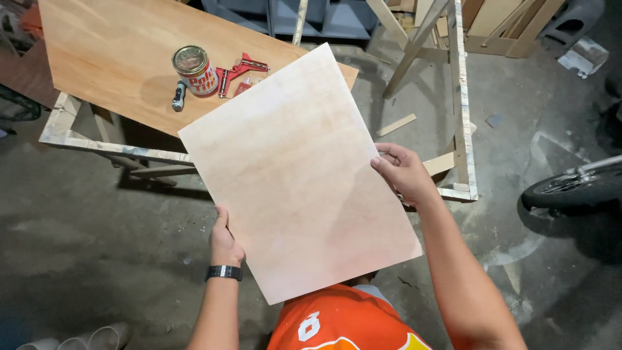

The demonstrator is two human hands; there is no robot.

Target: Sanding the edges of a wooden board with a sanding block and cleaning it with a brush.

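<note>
A person looks down at a pale rectangular plywood panel [298, 175] held in the air in front of their chest, tilted so one corner points away. The left hand [223, 243], with a black watch on its wrist, grips the panel's lower left edge, fingers closed around it with the thumb on top. The right hand [403, 172] grips the right edge, fingers [387, 154] curled over the panel's face. Beyond the panel's far corner stands a bench [110, 52] topped with a brown plywood sheet. On it, close together, sit a round tin can [193, 69], a red corner clamp [238, 71] and a small dark tool [179, 96]. Below is a grey concrete floor [97, 246]; a wheel [573, 188] shows at the right edge
</note>
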